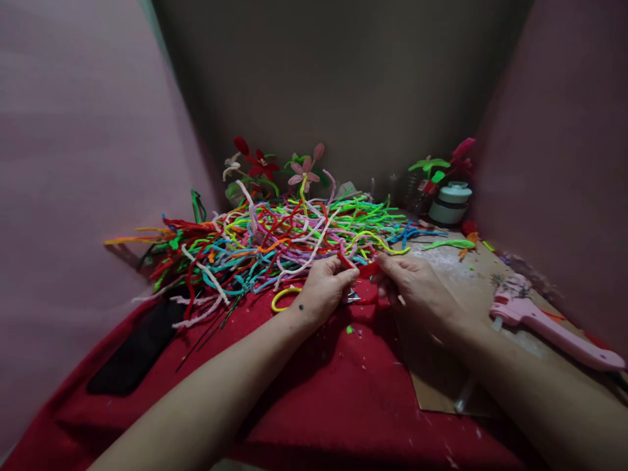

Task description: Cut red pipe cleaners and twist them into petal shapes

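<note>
Your left hand and right hand each pinch one end of a short, fuzzy red pipe cleaner. It spans the gap between them at mid-scene, above the red cloth and just near of the tangled multicoloured pile.

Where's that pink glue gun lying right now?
In the head view the pink glue gun lies far right on the brown cardboard, just right of the right hand, which pinches a red pipe cleaner with the left hand.

Pipe cleaner pile behind hands; glue gun right; jar behind it.
</note>
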`<state>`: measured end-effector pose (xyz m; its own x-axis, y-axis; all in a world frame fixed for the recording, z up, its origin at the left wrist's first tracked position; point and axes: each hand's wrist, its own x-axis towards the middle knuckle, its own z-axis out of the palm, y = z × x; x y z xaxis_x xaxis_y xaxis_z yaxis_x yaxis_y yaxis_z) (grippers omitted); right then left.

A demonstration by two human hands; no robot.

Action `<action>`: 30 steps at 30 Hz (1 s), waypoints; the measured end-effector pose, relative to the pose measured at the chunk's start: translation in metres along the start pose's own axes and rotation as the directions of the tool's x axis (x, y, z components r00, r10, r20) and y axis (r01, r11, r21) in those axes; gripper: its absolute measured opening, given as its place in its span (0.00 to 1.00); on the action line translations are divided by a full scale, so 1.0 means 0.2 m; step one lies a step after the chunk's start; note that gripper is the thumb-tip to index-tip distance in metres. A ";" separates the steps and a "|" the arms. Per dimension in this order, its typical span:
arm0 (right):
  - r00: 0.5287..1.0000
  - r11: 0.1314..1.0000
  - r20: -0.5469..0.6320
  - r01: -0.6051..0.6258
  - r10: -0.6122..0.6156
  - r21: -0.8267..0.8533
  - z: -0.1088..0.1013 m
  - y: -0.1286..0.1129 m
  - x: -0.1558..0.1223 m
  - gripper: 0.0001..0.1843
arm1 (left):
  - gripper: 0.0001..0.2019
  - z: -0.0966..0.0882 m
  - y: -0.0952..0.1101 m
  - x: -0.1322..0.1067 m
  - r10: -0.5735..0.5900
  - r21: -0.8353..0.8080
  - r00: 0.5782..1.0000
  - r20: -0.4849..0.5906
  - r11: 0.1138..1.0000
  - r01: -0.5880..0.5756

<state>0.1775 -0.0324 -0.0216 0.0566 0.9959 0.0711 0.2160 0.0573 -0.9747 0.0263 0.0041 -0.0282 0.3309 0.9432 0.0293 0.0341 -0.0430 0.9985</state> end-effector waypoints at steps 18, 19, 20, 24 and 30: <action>0.923 0.913 -0.195 0.263 -0.332 -0.311 0.00 0.06 0.02 0.19 | 0.09 0.01 0.00 -0.02 -0.068 -0.012 0.996 0.054 0.998 0.069; 0.944 0.947 -0.177 0.238 -0.277 -0.216 -0.01 0.05 0.03 0.19 | 0.09 0.01 0.00 -0.02 -0.091 -0.041 0.994 0.057 0.995 0.094; 0.962 0.972 -0.155 0.209 -0.224 -0.107 -0.01 0.05 0.03 0.18 | 0.09 0.01 -0.01 -0.02 -0.120 -0.069 0.991 0.066 0.990 0.124; 0.989 0.968 -0.020 0.145 -0.145 0.205 -0.05 0.04 0.05 0.14 | 0.10 -0.01 -0.02 0.00 -0.193 -0.175 0.972 0.132 0.961 0.214; 0.981 0.970 -0.013 0.192 -0.192 0.150 -0.07 0.07 0.06 0.09 | 0.07 -0.03 -0.02 0.02 -0.207 -0.299 0.953 0.222 0.916 0.269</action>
<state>0.1943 -0.0196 -0.0316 0.0264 0.9654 0.2594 0.0745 0.2569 -0.9636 0.0218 0.0103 -0.0327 0.5177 0.8343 -0.1895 -0.1617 0.3129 0.9359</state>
